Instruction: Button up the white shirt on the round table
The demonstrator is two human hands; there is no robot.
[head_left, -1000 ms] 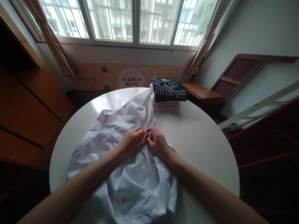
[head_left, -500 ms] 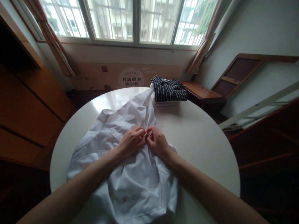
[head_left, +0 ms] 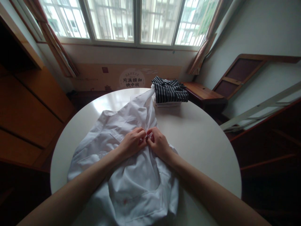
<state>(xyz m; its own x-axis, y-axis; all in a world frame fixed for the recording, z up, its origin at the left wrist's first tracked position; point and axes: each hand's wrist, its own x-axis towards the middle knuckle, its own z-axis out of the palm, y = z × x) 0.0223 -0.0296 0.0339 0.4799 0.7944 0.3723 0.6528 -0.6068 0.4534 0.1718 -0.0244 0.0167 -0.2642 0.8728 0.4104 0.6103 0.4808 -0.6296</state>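
Observation:
A white coat-like garment (head_left: 134, 175) with a chest pocket lies spread and wrinkled over the round white table (head_left: 199, 135), and a small reddish mark shows on its lower part. My left hand (head_left: 134, 142) pinches the garment's front edge near the middle. Right beside it, fingertips almost touching, my right hand (head_left: 159, 142) pinches the same edge from the other side. A bit of cloth is drawn up between the two hands. Whether a button sits under the fingertips cannot be made out.
At the table's far edge a folded black-and-white striped shirt (head_left: 170, 91) rests on folded white cloth (head_left: 168, 104), touching the garment's far tip. Behind it stands a wooden bench (head_left: 204, 92). Wooden cabinets (head_left: 28, 116) flank the left side, and a barred window lies ahead.
Only the fingertips have shifted slightly at the pinched edge. The garment and both arms keep their places.

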